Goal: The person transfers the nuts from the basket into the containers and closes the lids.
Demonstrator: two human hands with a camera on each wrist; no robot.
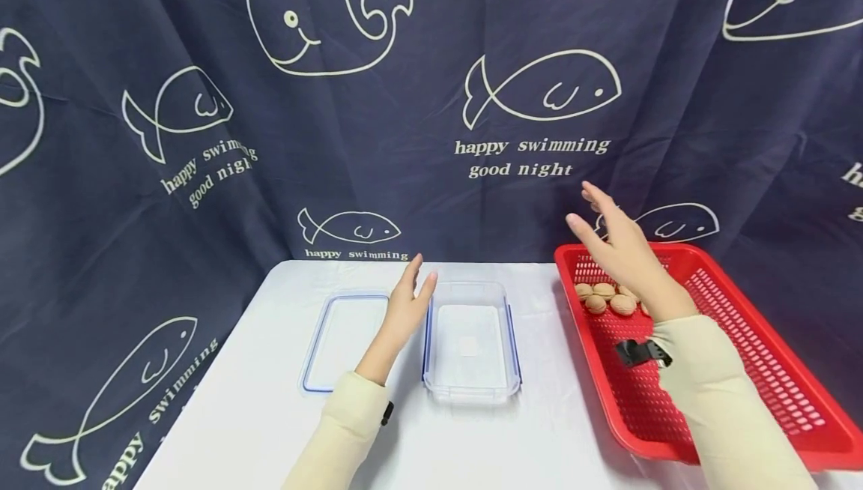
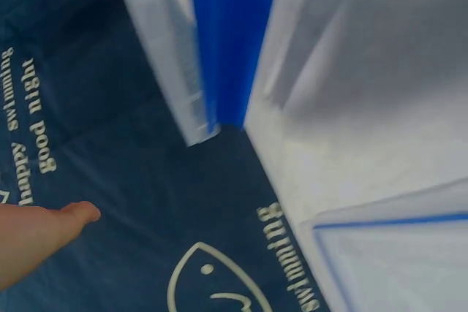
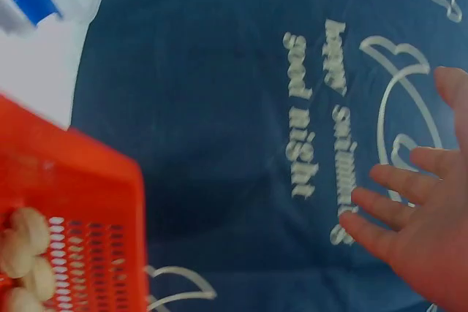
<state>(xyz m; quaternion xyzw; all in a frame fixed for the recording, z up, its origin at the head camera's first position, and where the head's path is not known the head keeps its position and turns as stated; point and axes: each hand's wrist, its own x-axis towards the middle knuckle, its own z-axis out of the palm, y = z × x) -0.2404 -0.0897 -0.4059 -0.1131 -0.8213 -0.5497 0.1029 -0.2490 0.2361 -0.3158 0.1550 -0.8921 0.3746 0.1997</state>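
My left hand (image 1: pixel 402 312), fingers extended and holding nothing, hovers by the left side of a clear lidless food container (image 1: pixel 472 394) with blue side latches. In the left wrist view one blue latch (image 2: pixel 238 42) shows large, with part of the hand (image 2: pixel 44 235) at the lower left. Left of that hand lies the container's clear lid (image 1: pixel 347 344), edged with a blue seal. High above the far end of a red plastic basket (image 1: pixel 600 392), my right hand (image 1: pixel 623 250) has its fingers spread and grips nothing. Several walnuts (image 1: pixel 623 305) sit in the basket's far part, partly hidden by the right forearm.
A white table (image 1: pixel 539 430) carries the container, lid and basket. Behind it hangs a dark blue curtain (image 1: pixel 431 138) printed with whales, fish and lettering. The basket's raised rim stands along the table's right side. Each wrist wears a black strap (image 1: pixel 640 353).
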